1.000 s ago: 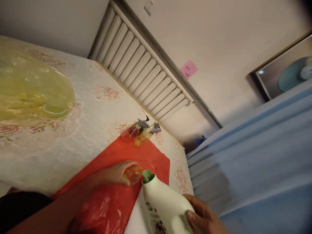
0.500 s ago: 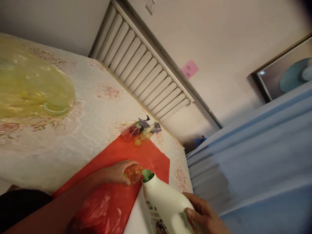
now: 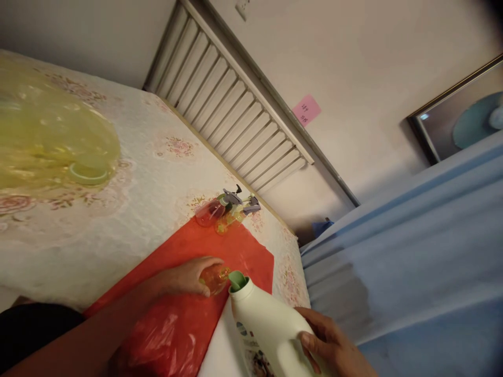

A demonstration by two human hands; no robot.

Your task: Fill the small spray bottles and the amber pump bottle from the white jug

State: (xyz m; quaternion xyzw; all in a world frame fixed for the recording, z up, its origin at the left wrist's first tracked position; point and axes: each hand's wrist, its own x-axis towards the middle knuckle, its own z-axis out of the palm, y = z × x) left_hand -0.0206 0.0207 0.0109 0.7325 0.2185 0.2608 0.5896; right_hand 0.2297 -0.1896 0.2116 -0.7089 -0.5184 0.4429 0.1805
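My left hand [image 3: 192, 278] is wrapped round a small clear bottle [image 3: 215, 278] with an orange tint, its open neck pointing right. Close to that neck is the green pouring spout [image 3: 237, 280] of a large pale green jug [image 3: 267, 319], which leans toward the bottle. My right hand [image 3: 326, 340] grips the jug by its handle. No stream of liquid can be made out between the two. Under my left hand lies a red plastic bag [image 3: 176, 251]. At the bag's far edge are two spray bottles, one reddish [image 3: 210, 213] and one yellowish [image 3: 228, 222], with grey trigger heads.
A yellow translucent plastic bag [image 3: 51, 125] with a round ring in it lies at left on the floral tablecloth [image 3: 149, 183]. Beyond the table edge stands a white radiator [image 3: 231, 99]. Blue cloth [image 3: 416, 251] hangs at right, below a framed picture [image 3: 463, 115].
Almost nothing differs. The jug and my right hand have shifted very slightly; the bottle stays at the spout.
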